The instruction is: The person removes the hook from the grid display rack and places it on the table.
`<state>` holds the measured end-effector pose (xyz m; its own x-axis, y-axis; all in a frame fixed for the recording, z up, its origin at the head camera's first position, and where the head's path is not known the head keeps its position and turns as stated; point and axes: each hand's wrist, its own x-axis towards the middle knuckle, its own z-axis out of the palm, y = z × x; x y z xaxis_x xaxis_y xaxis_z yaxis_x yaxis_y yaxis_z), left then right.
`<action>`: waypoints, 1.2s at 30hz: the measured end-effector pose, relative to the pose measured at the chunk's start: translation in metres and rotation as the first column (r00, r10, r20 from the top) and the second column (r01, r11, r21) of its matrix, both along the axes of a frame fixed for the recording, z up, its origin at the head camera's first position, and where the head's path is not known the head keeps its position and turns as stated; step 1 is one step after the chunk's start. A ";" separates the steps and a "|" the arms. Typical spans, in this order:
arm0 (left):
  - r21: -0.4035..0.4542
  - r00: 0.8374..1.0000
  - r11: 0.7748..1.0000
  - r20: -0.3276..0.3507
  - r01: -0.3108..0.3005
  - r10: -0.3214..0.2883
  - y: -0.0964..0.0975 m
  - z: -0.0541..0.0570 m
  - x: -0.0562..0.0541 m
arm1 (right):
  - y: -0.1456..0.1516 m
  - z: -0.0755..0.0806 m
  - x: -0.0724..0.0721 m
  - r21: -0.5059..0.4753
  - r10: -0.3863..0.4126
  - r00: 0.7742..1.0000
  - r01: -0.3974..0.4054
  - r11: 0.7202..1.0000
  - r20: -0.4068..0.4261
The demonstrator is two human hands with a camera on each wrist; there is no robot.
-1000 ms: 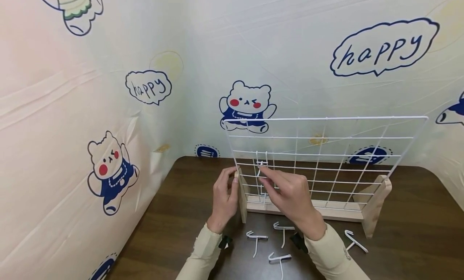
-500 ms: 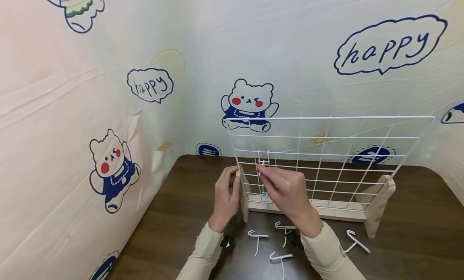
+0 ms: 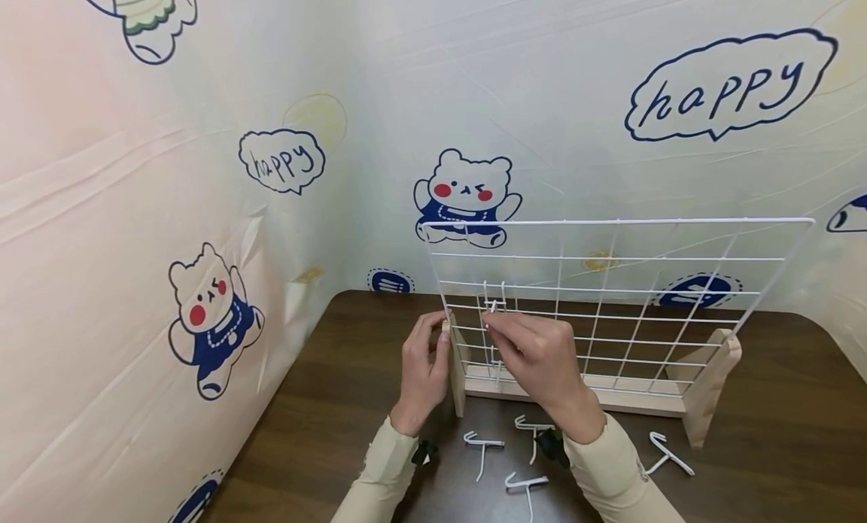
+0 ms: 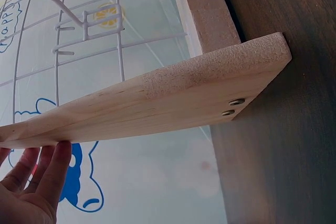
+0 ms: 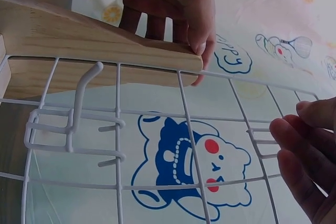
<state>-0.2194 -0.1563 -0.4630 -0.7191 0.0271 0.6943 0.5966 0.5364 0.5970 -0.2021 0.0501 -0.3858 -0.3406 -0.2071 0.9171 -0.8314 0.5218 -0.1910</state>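
A white wire grid leans back in a wooden stand. My left hand grips the upper end of the stand's left side panel, fingers against its outer face in the left wrist view. With my right hand I pinch a white wire display hook at the grid's left part; the fingers mostly cover its peg. In the right wrist view, this hook's wires overlap the grid beside my right fingertips. A second display hook hangs lower on the grid, its peg sticking out.
Several loose white hooks lie on the dark wooden table before the stand, among them one hook at the left and another hook at the right. A cloth backdrop with printed bears rises behind and to the left.
My right fingertips have shifted slightly down along the pinched hook's peg. The left hand keeps its place on the side panel, and the head view has turned a little.
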 end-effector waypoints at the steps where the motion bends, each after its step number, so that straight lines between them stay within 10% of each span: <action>1: 0.000 1.000 1.000 -0.002 -0.001 0.001 0.000 0.000 0.000 | 0.000 0.000 0.000 0.000 0.000 1.000 0.000 1.000 0.000; 36: 0.008 1.000 1.000 -0.005 0.006 -0.006 0.002 0.001 -0.002 | 0.029 0.005 0.028 -0.004 -0.006 0.979 0.005 1.000 -0.203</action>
<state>-0.2212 -0.1546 -0.4625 -0.7154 0.0254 0.6983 0.6028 0.5279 0.5983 -0.1741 0.0795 -0.3813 -0.1484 -0.2023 0.9680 -0.8503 0.5259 -0.0204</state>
